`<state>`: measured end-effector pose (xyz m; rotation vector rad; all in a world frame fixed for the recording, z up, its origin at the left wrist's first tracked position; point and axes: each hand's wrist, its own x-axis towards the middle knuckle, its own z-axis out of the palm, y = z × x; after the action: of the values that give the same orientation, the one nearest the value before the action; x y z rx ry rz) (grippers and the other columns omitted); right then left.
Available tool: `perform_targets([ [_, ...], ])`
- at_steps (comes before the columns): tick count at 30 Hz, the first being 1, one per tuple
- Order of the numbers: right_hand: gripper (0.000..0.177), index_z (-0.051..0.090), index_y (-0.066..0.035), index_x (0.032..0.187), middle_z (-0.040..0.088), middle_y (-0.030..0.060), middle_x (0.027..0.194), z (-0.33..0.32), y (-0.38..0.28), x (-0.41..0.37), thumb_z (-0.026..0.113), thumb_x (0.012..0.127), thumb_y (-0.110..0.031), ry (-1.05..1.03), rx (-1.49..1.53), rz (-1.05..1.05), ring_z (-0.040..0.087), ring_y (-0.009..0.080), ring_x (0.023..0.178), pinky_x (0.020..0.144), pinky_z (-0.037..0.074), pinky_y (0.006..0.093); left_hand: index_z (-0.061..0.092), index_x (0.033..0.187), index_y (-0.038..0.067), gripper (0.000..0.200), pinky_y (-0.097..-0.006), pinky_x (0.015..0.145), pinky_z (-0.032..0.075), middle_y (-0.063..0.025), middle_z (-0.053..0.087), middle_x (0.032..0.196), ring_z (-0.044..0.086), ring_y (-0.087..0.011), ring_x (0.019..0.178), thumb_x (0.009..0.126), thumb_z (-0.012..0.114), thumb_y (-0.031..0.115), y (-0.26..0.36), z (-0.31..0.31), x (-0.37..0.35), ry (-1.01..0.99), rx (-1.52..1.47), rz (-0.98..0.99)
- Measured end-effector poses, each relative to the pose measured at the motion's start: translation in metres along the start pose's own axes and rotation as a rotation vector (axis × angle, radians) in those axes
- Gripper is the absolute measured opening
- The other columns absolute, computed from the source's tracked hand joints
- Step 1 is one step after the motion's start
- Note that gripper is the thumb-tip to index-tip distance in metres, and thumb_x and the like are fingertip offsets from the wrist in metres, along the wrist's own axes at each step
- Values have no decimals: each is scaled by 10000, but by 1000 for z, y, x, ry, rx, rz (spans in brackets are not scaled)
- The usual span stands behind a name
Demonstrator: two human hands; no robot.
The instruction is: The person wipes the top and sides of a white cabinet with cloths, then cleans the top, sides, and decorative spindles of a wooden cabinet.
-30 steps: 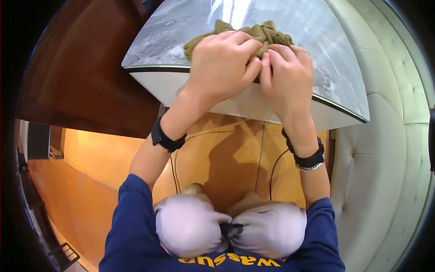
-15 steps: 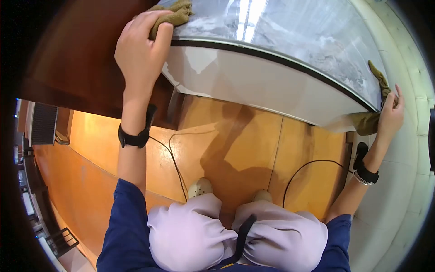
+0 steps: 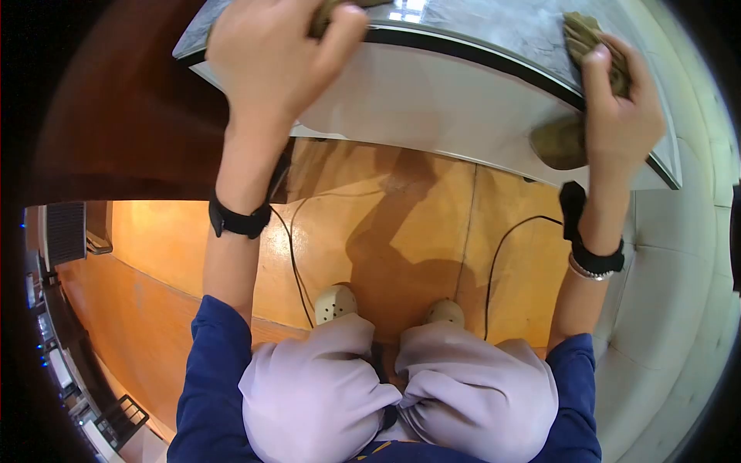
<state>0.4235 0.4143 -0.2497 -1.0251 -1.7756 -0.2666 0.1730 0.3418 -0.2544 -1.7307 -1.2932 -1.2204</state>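
My left hand [image 3: 266,65] is closed around an olive-green cloth [image 3: 320,17] at the front left of a glossy grey marble-patterned tabletop [image 3: 478,29]; much of that cloth is hidden behind the fingers or cut off by the frame. Toward the right end of the same table, my right hand [image 3: 625,119] grips another crumpled olive cloth [image 3: 583,35], thumb pressed on it. This cloth lies on the top beside the dark front edge. Below that edge, an olive patch [image 3: 557,145] shows against the white front panel [image 3: 440,100]. Both wrists wear black straps.
A pale tufted bench [image 3: 671,255] runs along the right. Dark brown wood [image 3: 131,116] stands at the left. Thin black cables [image 3: 292,258] lie on the orange wooden floor [image 3: 170,255], near my light clogs [image 3: 336,302].
My right hand has moved left and up from the table's right corner with its cloth. My left hand has shifted right and slightly up along the edge. The table now sits higher in view.
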Motion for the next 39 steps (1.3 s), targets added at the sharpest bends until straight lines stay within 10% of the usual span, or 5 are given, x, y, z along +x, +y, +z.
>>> perform_targets([
  [21,241,680,-24,857,666,40,780,-46,82,-7,584,784,-233,306,-145,308,594,120,708,683,463,247,611,768,2,192,-341,758,441,-123,610,754,589,-272,788,684,444,48,-40,-12,-23,165,21,36],
  [27,238,672,10,856,663,57,777,-41,82,-5,593,779,-201,353,-100,275,591,125,705,685,466,243,651,941,8,248,-315,817,432,-113,650,945,594,-233,874,816,462,108,-88,-23,-46,245,-52,-388],
  [31,225,672,18,851,662,74,782,-37,80,-1,590,777,-179,419,-52,282,593,137,705,694,471,252,574,1061,39,281,-389,932,293,-129,547,1138,446,-293,1088,842,420,123,-65,-13,-47,175,215,-217],
  [33,241,673,20,864,668,82,803,-35,80,1,597,776,-191,425,-81,279,606,148,716,697,476,256,604,880,-4,209,-353,809,433,-164,567,1026,550,-281,953,738,469,69,-67,-5,-33,284,389,207],
  [39,220,670,22,863,664,73,821,-35,74,-1,568,791,-160,444,-102,290,602,154,742,714,476,259,272,1331,-5,616,-563,1003,163,-280,126,1402,176,-480,1241,790,519,154,-37,-3,-105,52,206,-270],
])
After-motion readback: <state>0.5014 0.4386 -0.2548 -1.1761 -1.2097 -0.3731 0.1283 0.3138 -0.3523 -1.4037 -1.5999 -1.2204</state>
